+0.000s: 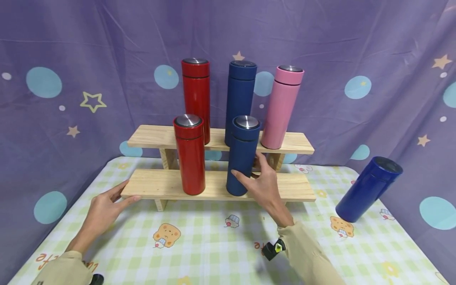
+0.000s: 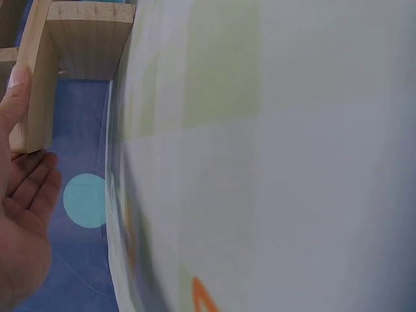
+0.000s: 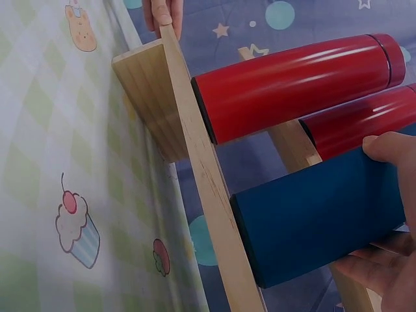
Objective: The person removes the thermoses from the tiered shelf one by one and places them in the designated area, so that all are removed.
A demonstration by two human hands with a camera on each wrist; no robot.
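In the head view a two-tier wooden shelf (image 1: 153, 184) stands on the table. My right hand (image 1: 265, 186) grips a dark blue thermos (image 1: 243, 158) upright on the lower board, thumb in front and fingers behind; the right wrist view shows the same blue thermos (image 3: 318, 218) with its base at the board. At the lower board's left end my left hand (image 1: 103, 209) holds the corner between thumb and fingers. In the left wrist view the thumb (image 2: 18, 88) lies against the wood. A red thermos (image 1: 191, 158) stands left of the blue one.
On the upper board stand another red thermos (image 1: 196, 91), another blue thermos (image 1: 240, 95) and a pink thermos (image 1: 281, 111). A glossy blue thermos (image 1: 367, 192) stands at the right on the checked tablecloth (image 1: 206, 245). Behind hangs a purple patterned curtain (image 1: 117, 47).
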